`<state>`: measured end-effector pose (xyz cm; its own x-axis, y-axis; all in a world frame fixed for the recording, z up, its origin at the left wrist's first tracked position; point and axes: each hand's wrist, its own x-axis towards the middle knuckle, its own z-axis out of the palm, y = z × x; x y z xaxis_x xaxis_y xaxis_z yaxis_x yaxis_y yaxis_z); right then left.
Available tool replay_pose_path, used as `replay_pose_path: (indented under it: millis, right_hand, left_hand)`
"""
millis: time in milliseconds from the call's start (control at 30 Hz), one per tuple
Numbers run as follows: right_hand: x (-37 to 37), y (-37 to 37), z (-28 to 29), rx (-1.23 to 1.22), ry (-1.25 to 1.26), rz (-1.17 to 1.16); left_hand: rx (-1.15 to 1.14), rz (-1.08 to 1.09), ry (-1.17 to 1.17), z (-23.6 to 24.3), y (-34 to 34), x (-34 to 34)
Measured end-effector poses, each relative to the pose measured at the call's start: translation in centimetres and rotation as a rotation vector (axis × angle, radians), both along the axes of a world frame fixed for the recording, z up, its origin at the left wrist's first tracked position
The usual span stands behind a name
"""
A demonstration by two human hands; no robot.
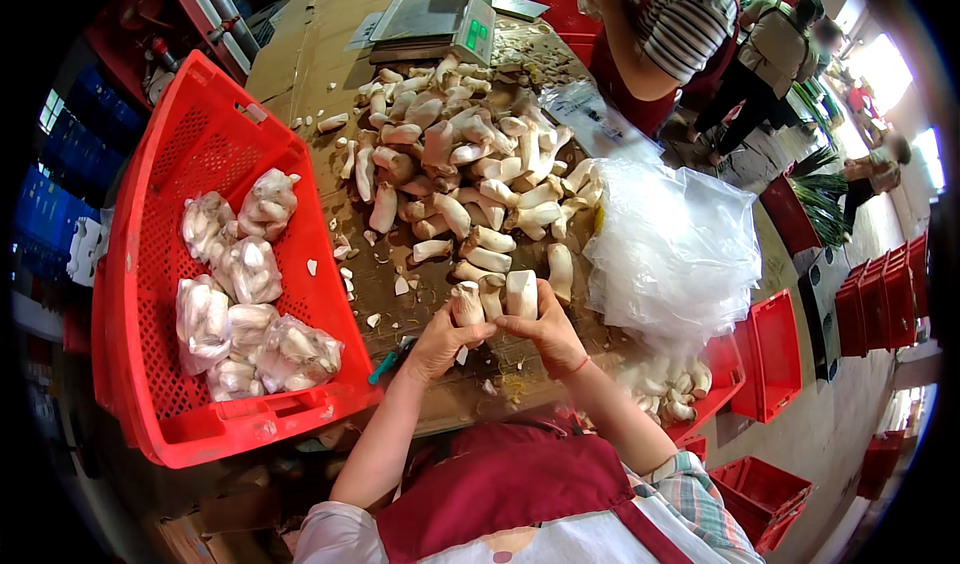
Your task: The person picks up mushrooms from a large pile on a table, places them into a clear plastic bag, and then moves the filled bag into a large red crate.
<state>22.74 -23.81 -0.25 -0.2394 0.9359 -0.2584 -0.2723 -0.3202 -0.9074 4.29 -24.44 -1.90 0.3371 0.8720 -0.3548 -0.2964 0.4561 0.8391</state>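
Note:
At the near side of the table, my left hand [445, 342] is closed around a thick, pale king oyster mushroom [467, 302]. My right hand [550, 336] grips another king oyster mushroom [521, 292] with a flat, white top. The fingertips of both hands nearly meet, and a further mushroom stem [490, 298] shows between them; I cannot tell whether it is held. Just beyond lies a large heap of king oyster mushrooms [450, 149]. A teal-handled tool [384, 368] rests left of my left wrist, its working end unclear.
On the left, a red perforated crate [145, 294] holds several clear bags of mushrooms [248, 269]. A stack of clear plastic bags [670, 249] lies at right. A digital scale [425, 24] stands at the far end. Co-workers [680, 39] and red crates [770, 354] are beyond the table's right side.

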Motion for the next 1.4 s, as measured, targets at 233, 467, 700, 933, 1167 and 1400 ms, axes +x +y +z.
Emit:
replay_pose_path:
  millis: [233,467,700,933,1167,1400]
  right_hand:
    - [1.2,-1.0,1.0,-0.063,0.166,0.049]
    - [2.4,-1.9,0.0,-0.19,0.555,0.048]
    - [2.8,-0.2,-1.6,-0.352,0.861,0.013]
    - [2.5,5.6,-2.9,-0.523,0.77,0.004]
    - [0.2,18.2,-2.6,-0.059,0.438,0.102]
    - [-2.8,30.9,-1.6,0.872,-0.969,-0.548]
  left_hand:
    - [-0.063,0.207,-0.245,-0.4,-0.5,1.6]
    - [-0.025,0.132,-0.27,0.8,-0.5,2.0]
    - [-0.076,0.192,-0.234,-0.1,-0.4,2.0]
    - [-0.13,0.284,-0.262,-1.2,-0.5,0.2]
    - [-0.124,0.363,-0.204,-0.6,-1.5,-1.4]
    - [-0.147,0.424,-0.202,-0.2,-1.6,-2.1]
